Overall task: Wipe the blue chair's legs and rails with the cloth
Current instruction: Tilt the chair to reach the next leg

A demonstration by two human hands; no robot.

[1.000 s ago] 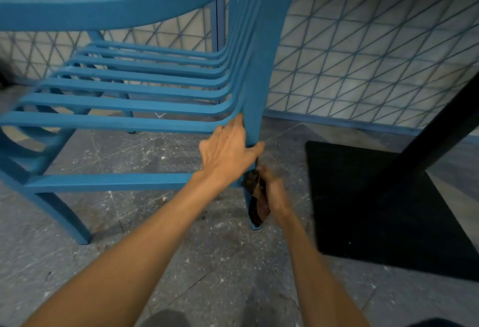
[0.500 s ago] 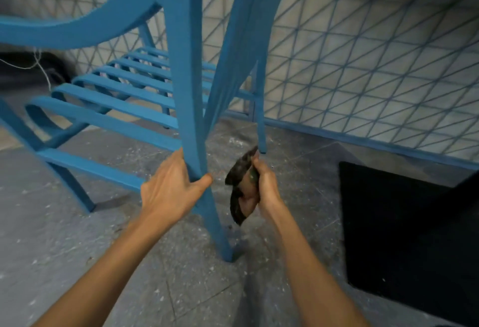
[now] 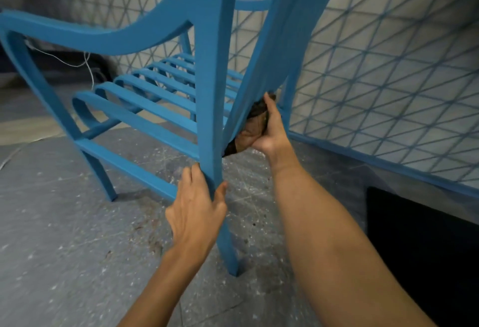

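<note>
Gripping the near leg of the blue chair, our left hand clasps it low down, fingers on one side and thumb on the other. We judge this a steadying hold.

Above and to the right of that grip, our right hand clutches the cloth, a dark, crumpled brown wad. The cloth is pressed against the slanted rail, in the gap between that rail and the upright just beyond it. The rail's long axis climbs from the cloth up and to the right, and its lower end meets the near leg just below the cloth. The right hand is the nearer one to it, so we judge that the coming stroke follows this axis.

All members are smooth, matte-painted and flat-faced with soft edges. To the left of the cloth lie the curved seat slats. Below is a grey speckled floor, and to the right a black mat. Farthest is the wall, lined in blue triangles.
</note>
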